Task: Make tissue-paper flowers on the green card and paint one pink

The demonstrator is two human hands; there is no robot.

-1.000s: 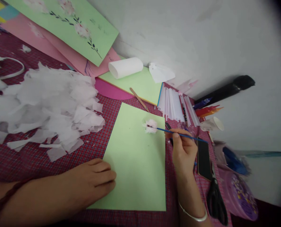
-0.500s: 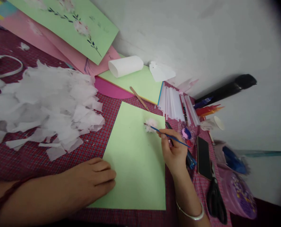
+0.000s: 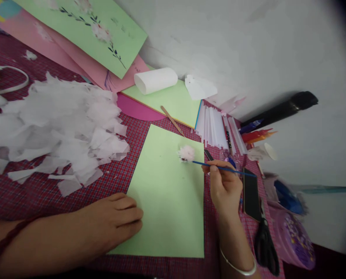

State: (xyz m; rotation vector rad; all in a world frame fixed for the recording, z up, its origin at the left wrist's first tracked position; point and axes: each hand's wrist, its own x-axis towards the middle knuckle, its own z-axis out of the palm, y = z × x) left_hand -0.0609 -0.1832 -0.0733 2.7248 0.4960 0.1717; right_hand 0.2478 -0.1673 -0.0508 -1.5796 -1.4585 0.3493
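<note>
- Green paper [image 3: 164,213] lies in the lower middle of the frame, on a red checked tablecloth [image 3: 126,162]. A fluffy pale pink and white flower [image 3: 186,152] sits near its top right corner.
- The right hand [image 3: 225,190] pinches a thin blue brush [image 3: 208,165] between thumb and fingers, just right of the sheet. The brush's dark tip is at the flower's lower left edge; whether it presses or only hovers, I cannot tell.
- Half a second ago the tip stuck out past the flower's left side; a second ago it lay across the middle. The right hand has now drawn back toward the right of the frame, while flower and sheet keep their places. I judge that the brush is being worked over different parts of the petals; any fresh colour is too small to make out.
- The left hand [image 3: 122,215] lies palm down, fingers stretched out and close together, over the sheet's left edge. It seems to steady the paper, and nothing shows in its grasp.
- White paper scraps [image 3: 62,124] are heaped at the left of the frame. A green card [image 3: 129,42] with similar flowers and dark leaves stands at upper left.
</note>
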